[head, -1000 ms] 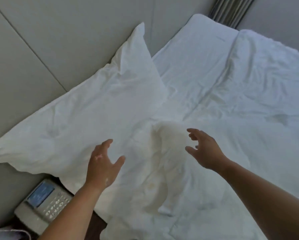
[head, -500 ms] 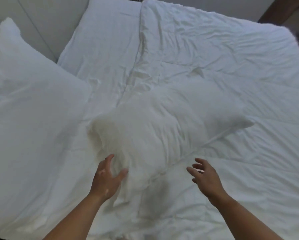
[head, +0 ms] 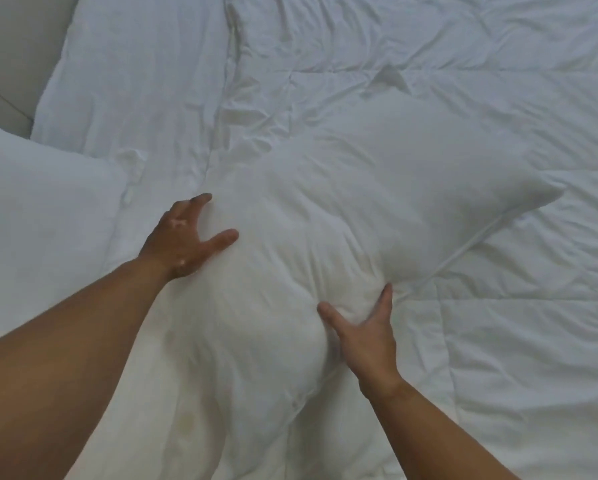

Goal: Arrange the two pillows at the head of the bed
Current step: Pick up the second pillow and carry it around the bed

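Now both hands on second pillow (head: 342,209), fingers spread, not clamped. Left hand (head: 183,237) pressed flat on its left side; right hand (head: 367,334) pushing into its near edge, fabric dented there. Pillow lies askew on duvet (head: 498,341), mid-bed. First pillow (head: 41,216) at left edge of bed, beside bare sheet (head: 135,74) and headboard (head: 10,46).

Both hands (head: 183,242) now on pillow (head: 342,216)
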Available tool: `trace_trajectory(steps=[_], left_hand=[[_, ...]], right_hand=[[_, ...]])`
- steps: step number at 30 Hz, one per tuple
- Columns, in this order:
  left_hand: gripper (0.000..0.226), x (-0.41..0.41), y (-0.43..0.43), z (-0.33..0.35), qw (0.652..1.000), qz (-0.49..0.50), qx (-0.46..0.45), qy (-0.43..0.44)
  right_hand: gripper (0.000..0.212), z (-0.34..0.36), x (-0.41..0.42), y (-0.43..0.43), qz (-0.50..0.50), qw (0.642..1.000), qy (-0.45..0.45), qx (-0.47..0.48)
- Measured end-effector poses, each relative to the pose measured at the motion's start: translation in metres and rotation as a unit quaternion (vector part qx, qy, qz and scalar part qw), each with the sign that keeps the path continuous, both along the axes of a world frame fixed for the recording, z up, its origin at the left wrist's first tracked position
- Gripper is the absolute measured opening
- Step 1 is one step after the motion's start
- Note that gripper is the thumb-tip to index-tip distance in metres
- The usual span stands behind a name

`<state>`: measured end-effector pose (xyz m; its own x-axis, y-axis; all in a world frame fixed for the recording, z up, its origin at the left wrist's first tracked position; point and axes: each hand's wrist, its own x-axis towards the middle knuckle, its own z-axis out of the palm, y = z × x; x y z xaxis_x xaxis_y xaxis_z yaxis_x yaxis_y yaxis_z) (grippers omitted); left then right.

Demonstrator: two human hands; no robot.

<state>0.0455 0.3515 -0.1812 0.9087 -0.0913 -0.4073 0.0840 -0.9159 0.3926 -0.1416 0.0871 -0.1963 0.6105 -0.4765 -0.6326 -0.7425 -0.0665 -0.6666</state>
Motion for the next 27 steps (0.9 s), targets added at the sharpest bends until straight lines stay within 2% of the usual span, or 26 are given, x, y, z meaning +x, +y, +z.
trace_trajectory(steps=[3, 5, 12, 16, 18, 21, 24, 27], left_hand=[[0.107, 0.026, -0.001, -0.016, 0.999, -0.028, 0.002, 0.026], [0.111, 0.043, -0.002, -0.023, 0.999, -0.011, -0.028, 0.041], [0.109, 0.05, -0.01, -0.038, 0.992, -0.004, -0.083, 0.1], [0.114, 0.03, -0.015, -0.017, 0.985, 0.002, -0.125, 0.121], [0.106, 0.014, -0.022, -0.001, 0.982, -0.005, -0.145, 0.121], [0.091, -0.016, -0.039, 0.024, 0.977, -0.007, -0.183, 0.106], [0.092, -0.054, -0.056, 0.046, 0.975, 0.002, -0.206, 0.086], [0.095, -0.101, -0.078, 0.068, 0.973, 0.017, -0.218, 0.078]], right_hand=[[0.139, -0.009, 0.004, 0.002, -0.014, 1.0, 0.004, 0.009], [0.138, -0.015, 0.007, 0.002, -0.024, 1.0, -0.004, 0.009], [0.13, -0.028, 0.005, 0.0, -0.055, 0.996, -0.054, 0.036], [0.125, -0.021, -0.003, -0.009, -0.067, 0.991, -0.083, 0.086], [0.119, -0.012, -0.007, -0.016, -0.075, 0.988, -0.099, 0.096], [0.117, 0.006, -0.013, -0.031, -0.079, 0.986, -0.114, 0.094], [0.119, 0.025, -0.025, -0.055, -0.063, 0.988, -0.116, 0.076], [0.111, 0.05, -0.046, -0.092, -0.042, 0.992, -0.107, 0.057]])
